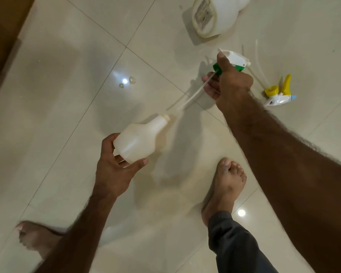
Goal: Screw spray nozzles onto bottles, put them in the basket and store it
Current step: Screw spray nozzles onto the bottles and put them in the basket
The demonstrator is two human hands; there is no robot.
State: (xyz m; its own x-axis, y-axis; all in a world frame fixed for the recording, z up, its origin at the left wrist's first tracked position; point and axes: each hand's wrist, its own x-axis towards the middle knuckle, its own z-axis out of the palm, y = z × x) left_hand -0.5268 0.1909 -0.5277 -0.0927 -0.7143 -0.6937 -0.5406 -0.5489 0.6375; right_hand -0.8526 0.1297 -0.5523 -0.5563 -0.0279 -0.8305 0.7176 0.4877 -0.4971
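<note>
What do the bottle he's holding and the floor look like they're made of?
The bottle in the left hand looks like milky, semi-translucent plastic with a matte finish, dull and without sharp glints. The floor looks like glossy cream tile, probably ceramic: grout lines cross it and lamps reflect in it.

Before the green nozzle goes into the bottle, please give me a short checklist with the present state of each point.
1. Bottle held firmly in left hand: ok.
2. Green nozzle gripped by right hand: ok.
3. Bottle neck open, no cap: ok.
4. Dip tube tip inside the neck: not ok, it is outside, near the opening.
5. Tube straight and undamaged: cannot tell, blurred.
6. Yellow nozzle lying clear of the hands on the floor: ok.
</note>
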